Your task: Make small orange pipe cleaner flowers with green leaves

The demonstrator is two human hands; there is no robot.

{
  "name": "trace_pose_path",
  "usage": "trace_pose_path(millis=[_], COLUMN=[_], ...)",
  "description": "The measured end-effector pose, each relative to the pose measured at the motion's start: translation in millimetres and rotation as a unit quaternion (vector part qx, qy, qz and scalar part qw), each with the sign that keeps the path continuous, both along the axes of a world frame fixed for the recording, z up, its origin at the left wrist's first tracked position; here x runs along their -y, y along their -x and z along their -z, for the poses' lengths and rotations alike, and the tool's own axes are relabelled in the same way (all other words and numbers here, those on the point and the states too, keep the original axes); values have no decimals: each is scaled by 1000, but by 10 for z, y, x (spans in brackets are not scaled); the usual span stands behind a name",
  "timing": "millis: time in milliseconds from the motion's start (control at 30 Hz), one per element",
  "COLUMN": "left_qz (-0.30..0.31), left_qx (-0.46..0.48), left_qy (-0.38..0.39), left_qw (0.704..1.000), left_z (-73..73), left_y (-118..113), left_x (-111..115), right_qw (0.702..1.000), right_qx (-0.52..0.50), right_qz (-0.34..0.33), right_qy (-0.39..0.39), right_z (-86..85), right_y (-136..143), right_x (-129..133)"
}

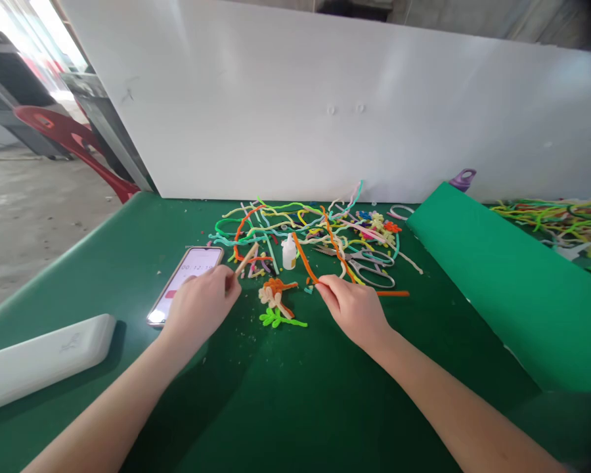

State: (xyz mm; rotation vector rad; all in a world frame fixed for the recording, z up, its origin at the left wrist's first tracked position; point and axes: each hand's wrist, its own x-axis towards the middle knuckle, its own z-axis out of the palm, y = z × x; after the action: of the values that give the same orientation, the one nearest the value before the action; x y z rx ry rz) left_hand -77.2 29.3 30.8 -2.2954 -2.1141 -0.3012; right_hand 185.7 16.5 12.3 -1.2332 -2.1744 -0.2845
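My left hand (207, 299) is closed on a thin tan stick (247, 259), beside the phone (194, 263). In my right hand (352, 307), thumb and fingers pinch an orange pipe cleaner (305, 259) that points up and left. Between the hands lie an orange and cream pipe-cleaner piece (274, 293) and a bright green leaf-like piece (276, 318). A small white bottle (289, 252) stands just behind them. Scissors (369, 264) rest behind my right hand, among a tangle of coloured pipe cleaners (276, 226).
A white case (54, 358) lies at the left. A green board (512, 282) covers the right side, with more pipe cleaners (546, 220) beyond it. A white panel (325, 112) stands along the table's back edge. A red chair (73, 141) is behind left.
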Motion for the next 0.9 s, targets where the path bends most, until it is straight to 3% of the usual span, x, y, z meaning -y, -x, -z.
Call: trace_pose_path(millis=[100, 167, 233, 300, 367, 600, 900], left_qz=[-7, 53, 108, 87, 56, -35, -104], left_qx=[127, 302, 504, 648, 709, 781, 827], left_qy=[-33, 62, 178, 257, 285, 216, 79], left_qw=[991, 950, 838, 712, 642, 585, 547], left_z=[-46, -15, 48, 107, 135, 98, 53], left_y=[-114, -277, -473, -647, -758, -815, -740], left_x=[66, 171, 311, 450, 550, 557, 493], right_qw=[999, 997, 995, 994, 993, 992, 987], right_qx=[-39, -57, -53, -38, -23, 35, 93], right_qz=[-23, -56, -89, -101, -104, -111, -117], right_qy=[-14, -13, 8, 35, 55, 43, 61], right_z=[-15, -32, -49, -62, -66, -94, -187], right_y=[57, 131, 215, 285, 324, 303, 231], right_x=[72, 156, 251, 330, 374, 338, 267])
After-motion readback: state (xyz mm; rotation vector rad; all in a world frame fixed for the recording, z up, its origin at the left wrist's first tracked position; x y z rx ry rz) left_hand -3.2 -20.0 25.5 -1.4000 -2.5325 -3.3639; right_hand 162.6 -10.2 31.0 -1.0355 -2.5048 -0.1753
